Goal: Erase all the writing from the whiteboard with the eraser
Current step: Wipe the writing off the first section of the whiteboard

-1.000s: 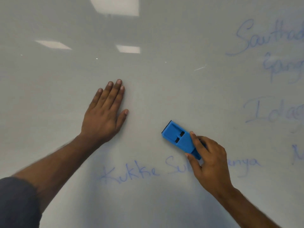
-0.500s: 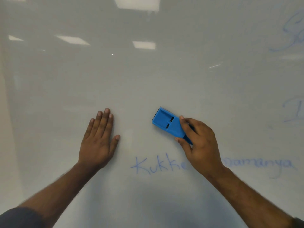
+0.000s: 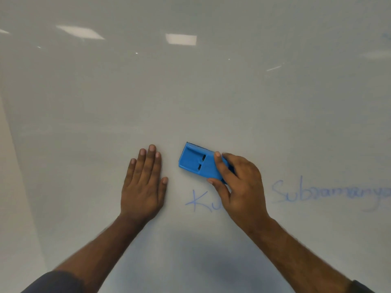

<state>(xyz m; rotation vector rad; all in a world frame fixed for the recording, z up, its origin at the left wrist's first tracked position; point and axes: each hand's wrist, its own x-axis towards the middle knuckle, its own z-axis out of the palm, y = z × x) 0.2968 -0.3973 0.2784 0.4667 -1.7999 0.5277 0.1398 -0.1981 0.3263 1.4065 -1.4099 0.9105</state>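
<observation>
step: we are wiping the blue writing (image 3: pixel 330 192) | right hand (image 3: pixel 241 185) fingers gripping eraser (image 3: pixel 201 163) | left hand (image 3: pixel 143 185) lying flat, fingers straight, on whiteboard (image 3: pixel 190 92) | advice: keep eraser flat, sweep down across letters

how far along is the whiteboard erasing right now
Partly done. The whiteboard above the hands shows no writing. The right hand grips the blue eraser; the left hand rests flat. Left: the blue writing below the eraser, plus faint marks at the right edge.
</observation>
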